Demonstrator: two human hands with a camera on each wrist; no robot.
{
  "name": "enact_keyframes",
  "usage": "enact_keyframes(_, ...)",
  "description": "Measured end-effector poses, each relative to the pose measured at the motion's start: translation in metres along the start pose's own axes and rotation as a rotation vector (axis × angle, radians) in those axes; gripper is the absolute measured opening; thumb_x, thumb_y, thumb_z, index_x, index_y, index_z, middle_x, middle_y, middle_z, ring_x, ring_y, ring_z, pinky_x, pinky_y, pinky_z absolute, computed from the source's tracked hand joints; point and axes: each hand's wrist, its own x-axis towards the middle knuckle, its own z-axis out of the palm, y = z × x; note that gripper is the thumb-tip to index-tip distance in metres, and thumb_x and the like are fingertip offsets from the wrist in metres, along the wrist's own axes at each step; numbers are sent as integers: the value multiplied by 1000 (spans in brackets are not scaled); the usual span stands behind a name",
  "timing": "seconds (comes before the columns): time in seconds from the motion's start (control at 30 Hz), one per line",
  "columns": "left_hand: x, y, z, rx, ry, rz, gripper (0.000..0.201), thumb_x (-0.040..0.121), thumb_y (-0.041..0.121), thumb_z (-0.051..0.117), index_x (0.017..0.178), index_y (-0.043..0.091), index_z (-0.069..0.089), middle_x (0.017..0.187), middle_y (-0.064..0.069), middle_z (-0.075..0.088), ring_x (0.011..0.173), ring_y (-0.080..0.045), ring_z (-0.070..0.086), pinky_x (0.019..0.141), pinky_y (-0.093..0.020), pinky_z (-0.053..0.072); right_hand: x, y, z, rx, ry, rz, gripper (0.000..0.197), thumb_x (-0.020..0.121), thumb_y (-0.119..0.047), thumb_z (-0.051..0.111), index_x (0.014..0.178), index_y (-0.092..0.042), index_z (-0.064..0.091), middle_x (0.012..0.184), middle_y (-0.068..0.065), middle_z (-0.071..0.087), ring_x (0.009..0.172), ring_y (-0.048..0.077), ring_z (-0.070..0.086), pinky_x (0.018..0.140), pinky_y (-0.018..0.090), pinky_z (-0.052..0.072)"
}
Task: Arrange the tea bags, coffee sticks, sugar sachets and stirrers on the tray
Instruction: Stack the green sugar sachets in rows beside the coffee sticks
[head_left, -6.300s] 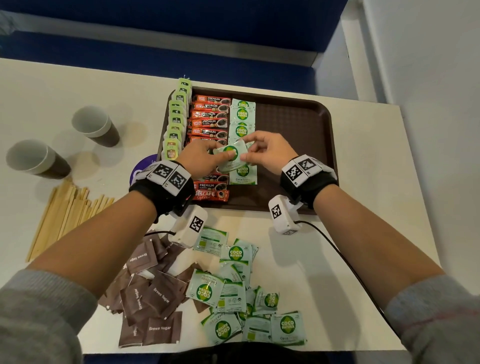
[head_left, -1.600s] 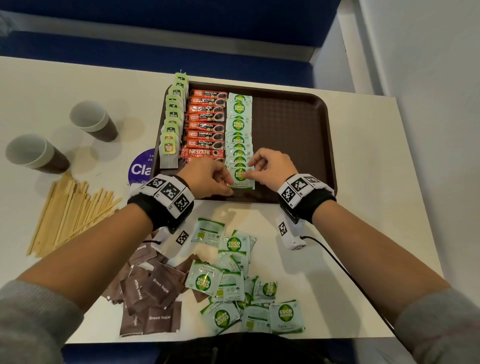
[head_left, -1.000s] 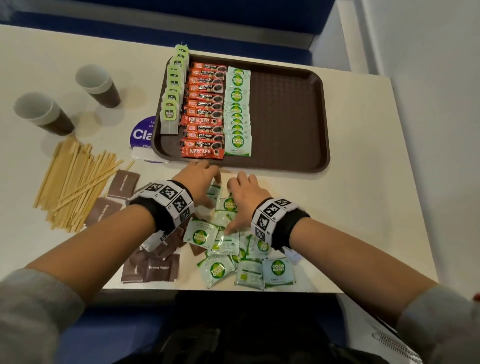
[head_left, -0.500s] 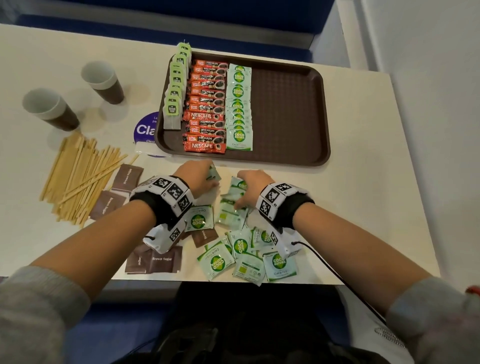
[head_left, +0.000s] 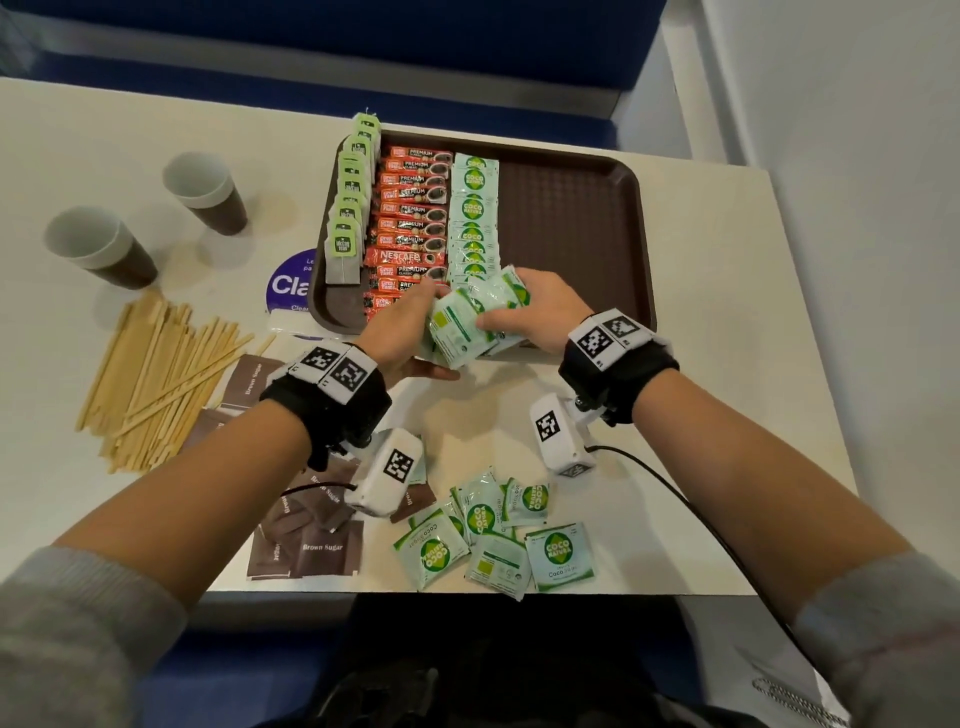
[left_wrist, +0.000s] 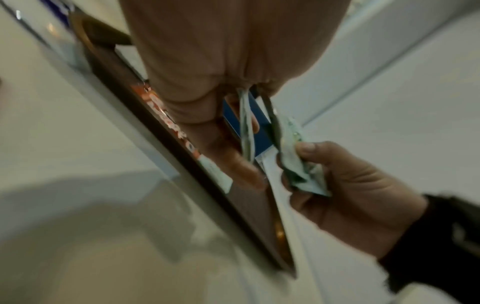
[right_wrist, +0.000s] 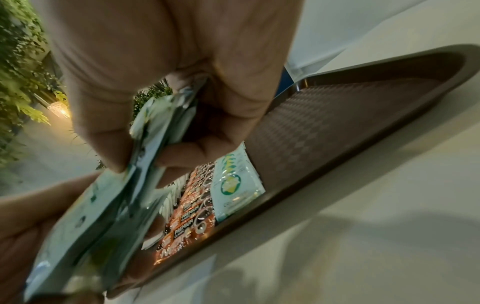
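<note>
A brown tray (head_left: 582, 218) carries a row of green-tagged tea bags (head_left: 349, 208), a row of red coffee sticks (head_left: 410, 208) and a row of pale green coco sugar sachets (head_left: 474, 208). Over the tray's near edge both hands hold a bunch of green sachets (head_left: 470, 317). My left hand (head_left: 400, 332) grips its left side, and my right hand (head_left: 540, 312) pinches its right side (right_wrist: 155, 133). In the left wrist view the green sachets (left_wrist: 293, 156) sit between my right hand's thumb and fingers. Wooden stirrers (head_left: 150, 379) lie on the table at the left.
More green sachets (head_left: 493, 535) and brown sugar sachets (head_left: 306, 535) lie loose near the table's front edge. Two paper cups (head_left: 205, 192) (head_left: 96, 249) stand at the far left. A purple sticker (head_left: 291, 283) lies beside the tray. The tray's right half (head_left: 571, 197) is bare.
Both hands gathered green sachets from the loose pile near the front edge, then lifted the bunch and carried it forward to the tray's near edge.
</note>
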Motion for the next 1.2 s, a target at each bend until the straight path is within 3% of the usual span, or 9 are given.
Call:
enact_keyframes(0.07, 1, 5, 4, -109, -31, 22, 35, 99, 48, 35, 101, 23, 60, 88, -6, 71, 73, -18, 69, 55, -33, 59, 7, -4, 2, 13, 18, -8, 31, 78, -12, 74, 105, -15, 61, 96, -2, 68, 77, 5, 63, 62, 11, 48)
enact_keyframes(0.17, 7, 9, 2, -138, -15, 93, 23, 93, 32, 58, 112, 21, 54, 106, -3, 64, 79, -14, 67, 53, -30, 58, 15, -8, 6, 49, 30, -14, 34, 79, -12, 73, 110, -12, 60, 103, 2, 67, 87, 12, 64, 70, 16, 51)
enact_keyframes(0.33, 17, 12, -4, -301, 23, 120, 43, 89, 16, 64, 127, 28, 48, 101, 3, 65, 79, -13, 67, 53, -27, 58, 25, -18, 13, 123, 67, -12, 39, 88, -20, 65, 121, -11, 45, 115, 0, 61, 100, 13, 60, 84, 24, 50)
enact_keyframes(0.53, 29, 16, 2, -308, 53, 157, 28, 89, 16, 65, 112, 25, 53, 99, -3, 67, 79, -18, 68, 59, -31, 59, 34, -33, 20, 69, -63, -6, 45, 96, -6, 43, 139, -2, 30, 134, 18, 47, 123, 30, 48, 88, 28, 43)
enact_keyframes(0.63, 35, 20, -2, -295, 101, 161, 29, 84, 14, 70, 108, 24, 56, 101, -8, 68, 79, -22, 68, 70, -41, 57, 36, -38, 21, 63, -132, -25, 55, 92, -6, 46, 144, -4, 28, 145, 12, 38, 129, 20, 40, 94, 13, 38)
enact_keyframes(0.67, 37, 21, -4, -289, 104, 170, 30, 83, 12, 70, 108, 22, 56, 102, -9, 68, 78, -22, 68, 68, -41, 58, 39, -37, 19, 60, -132, -37, 59, 90, -12, 49, 146, -9, 29, 146, 8, 38, 130, 18, 40, 103, 18, 37)
enact_keyframes(0.83, 45, 24, -14, -338, 98, 213, 27, 82, 2, 68, 98, 21, 55, 94, -8, 68, 69, -19, 69, 51, -29, 56, 46, -25, 8, 17, 49, -93, 54, 82, -19, 72, 132, -15, 52, 110, 4, 57, 97, 17, 59, 88, 27, 51)
enact_keyframes(1.0, 48, 24, -13, -392, 16, 215, 31, 85, -3, 63, 107, 17, 55, 100, -11, 67, 79, -22, 69, 60, -31, 57, 50, -20, 8, 166, 121, -68, 37, 85, -7, 67, 121, -7, 59, 84, 7, 60, 72, 17, 63, 72, 25, 58)
enact_keyframes(1.2, 50, 25, -12, -393, -80, 161, 46, 83, -3, 63, 124, 16, 55, 107, -10, 69, 91, -24, 69, 74, -39, 58, 57, -18, 5, 97, 197, -65, 12, 92, -15, 59, 103, -13, 61, 93, 8, 68, 76, 27, 68, 74, 36, 58)
